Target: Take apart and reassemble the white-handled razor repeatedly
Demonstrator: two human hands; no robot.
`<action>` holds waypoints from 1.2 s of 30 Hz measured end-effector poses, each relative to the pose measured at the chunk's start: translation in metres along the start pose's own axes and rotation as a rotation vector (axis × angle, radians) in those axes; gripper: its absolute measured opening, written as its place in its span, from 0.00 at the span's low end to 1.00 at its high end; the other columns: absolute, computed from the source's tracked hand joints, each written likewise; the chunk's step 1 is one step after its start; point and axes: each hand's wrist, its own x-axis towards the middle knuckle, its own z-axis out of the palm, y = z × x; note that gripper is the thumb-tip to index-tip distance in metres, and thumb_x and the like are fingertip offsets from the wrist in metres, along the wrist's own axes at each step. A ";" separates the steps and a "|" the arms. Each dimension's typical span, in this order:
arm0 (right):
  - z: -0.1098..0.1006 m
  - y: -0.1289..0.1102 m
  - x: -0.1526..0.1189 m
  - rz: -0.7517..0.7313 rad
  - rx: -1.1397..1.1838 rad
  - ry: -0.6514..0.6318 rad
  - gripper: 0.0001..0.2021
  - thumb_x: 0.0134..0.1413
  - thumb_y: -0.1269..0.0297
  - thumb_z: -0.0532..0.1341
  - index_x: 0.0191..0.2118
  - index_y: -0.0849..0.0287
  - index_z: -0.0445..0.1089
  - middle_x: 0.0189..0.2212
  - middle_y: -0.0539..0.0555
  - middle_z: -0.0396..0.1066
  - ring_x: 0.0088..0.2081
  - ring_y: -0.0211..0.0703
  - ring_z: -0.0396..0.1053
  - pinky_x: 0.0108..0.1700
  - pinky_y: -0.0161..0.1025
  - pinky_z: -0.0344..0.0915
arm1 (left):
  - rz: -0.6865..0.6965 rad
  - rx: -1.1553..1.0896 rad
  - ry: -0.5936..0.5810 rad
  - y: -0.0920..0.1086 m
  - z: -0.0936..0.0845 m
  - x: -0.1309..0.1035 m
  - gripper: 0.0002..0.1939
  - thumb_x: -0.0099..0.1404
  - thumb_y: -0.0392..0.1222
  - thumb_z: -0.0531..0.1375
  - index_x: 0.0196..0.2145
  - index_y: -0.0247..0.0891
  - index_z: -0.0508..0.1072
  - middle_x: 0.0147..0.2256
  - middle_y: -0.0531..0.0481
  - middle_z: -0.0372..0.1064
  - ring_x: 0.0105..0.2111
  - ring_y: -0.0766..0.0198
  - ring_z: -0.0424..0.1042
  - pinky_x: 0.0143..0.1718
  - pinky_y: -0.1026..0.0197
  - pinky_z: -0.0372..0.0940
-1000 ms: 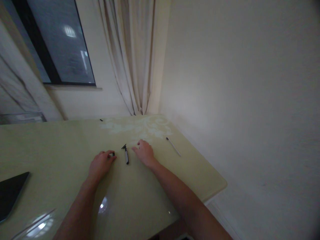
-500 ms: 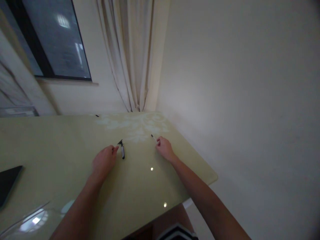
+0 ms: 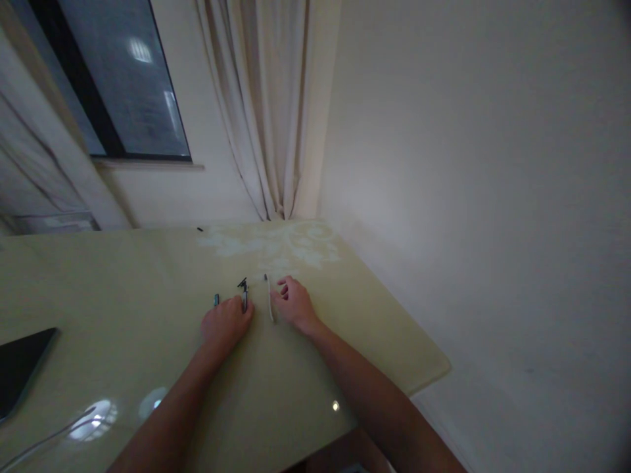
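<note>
My left hand (image 3: pixel 227 322) is closed on the handle of a dark razor (image 3: pixel 244 289), whose head points away from me. Just beyond that hand's knuckles, a small dark object (image 3: pixel 216 299) shows on the table. A thin white toothbrush (image 3: pixel 270 302) with a dark head lies to the right of the razor, roughly parallel to it. Beside the toothbrush is my right hand (image 3: pixel 293 301), its fingers slightly curled and apart, with nothing seen between them.
The pale green glossy table (image 3: pixel 394 341) meets the wall at the right. A dark flat device (image 3: pixel 24 364) lies at the left, near a white cable (image 3: pixel 49 437). A small black piece (image 3: pixel 200 229) is at the back edge, before the curtain (image 3: pixel 276 131).
My right hand has moved left and let go of the toothbrush, which now lies near the razor. My left hand has shifted right onto the razor's handle. The small dark object has come into view.
</note>
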 end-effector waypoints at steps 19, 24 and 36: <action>-0.042 -0.005 -0.025 -0.066 0.930 -0.448 0.26 0.62 0.35 0.60 0.33 0.56 0.64 0.23 0.46 0.66 0.21 0.34 0.61 0.24 0.32 0.57 | 0.369 -0.778 0.184 0.017 -0.022 -0.029 0.19 0.66 0.60 0.62 0.38 0.39 0.78 0.33 0.48 0.72 0.32 0.60 0.67 0.36 0.59 0.63; -0.049 -0.008 -0.028 -0.067 0.896 -0.666 0.26 0.60 0.36 0.63 0.34 0.59 0.68 0.19 0.42 0.57 0.19 0.31 0.48 0.21 0.31 0.42 | 0.280 -1.192 -0.090 0.015 -0.033 -0.027 0.32 0.62 0.60 0.67 0.58 0.40 0.76 0.39 0.47 0.75 0.36 0.61 0.71 0.40 0.59 0.66; -0.055 -0.002 -0.029 -0.081 0.978 -0.783 0.23 0.61 0.44 0.62 0.34 0.63 0.74 0.17 0.42 0.54 0.18 0.31 0.46 0.22 0.34 0.41 | 0.316 -1.363 -0.280 0.012 -0.032 -0.025 0.26 0.54 0.49 0.75 0.49 0.38 0.81 0.30 0.53 0.69 0.31 0.65 0.68 0.35 0.62 0.62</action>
